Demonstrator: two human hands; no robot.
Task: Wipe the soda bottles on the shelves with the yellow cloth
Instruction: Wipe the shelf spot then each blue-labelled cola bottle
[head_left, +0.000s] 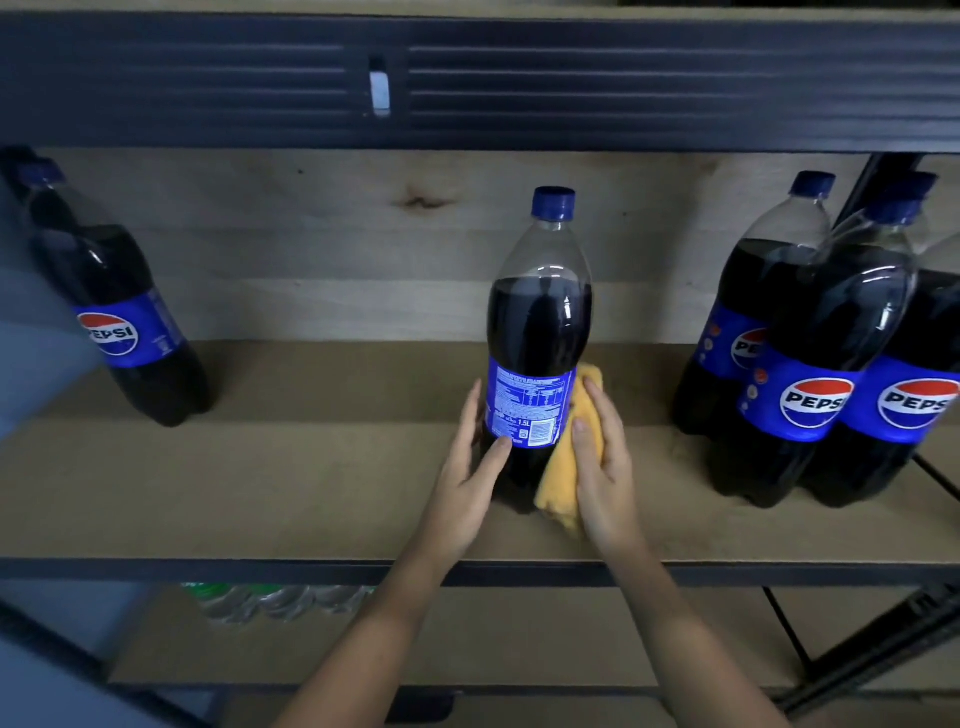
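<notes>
**Pepsi Labels and a 1.5L Mark**

The middle bottle (540, 332) showed its back label – only "1.5L" beside a barcode was legible, the fine print too small to read. At nine o'clock, a lone bottle (117, 312) read "PEPSI". At three o'clock, the bottle cluster (826, 353) carried "PEPSI" logos – one partly hidden.

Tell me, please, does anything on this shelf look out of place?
Only the middle bottle: its label shows the barcode side, while the other bottles show their logos. Nothing spilled or fallen.
</notes>
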